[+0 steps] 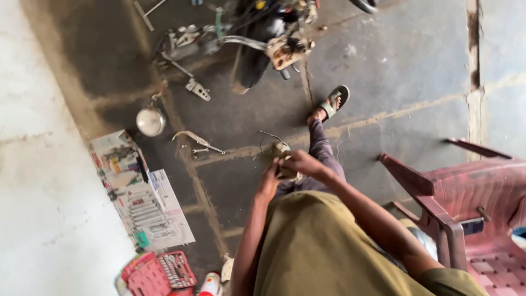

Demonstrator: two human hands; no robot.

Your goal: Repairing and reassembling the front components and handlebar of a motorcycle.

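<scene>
A: The floor [383, 71] is grey concrete, stained dark and crossed by cracks, with a pale wall [44, 181] along one side. What sits near the red plastic chair [466, 203]?

B: Just beside the chair, toward the wall, the person stands in an olive shirt [323, 252]. Both hands meet in front of the shirt.

A: What do they hold?

B: The left hand [269, 183] and the right hand [302, 163] are both closed around a small dirty part [285, 160] with a thin wire [268, 137] curling off its top. It is too small and blurred to name.

A: And farther from the chair?

B: Beyond the hands, a foot in a green sandal [333, 103] rests on the floor. Past that lies a stripped motorcycle [257, 38]. Well apart from the chair, toward the wall, a round chrome headlamp shell [150, 121] lies by a printed sheet [139, 192], and a red socket set [159, 271] lies open below it. Loose spanners [200, 145] lie between the headlamp shell and the hands
</scene>
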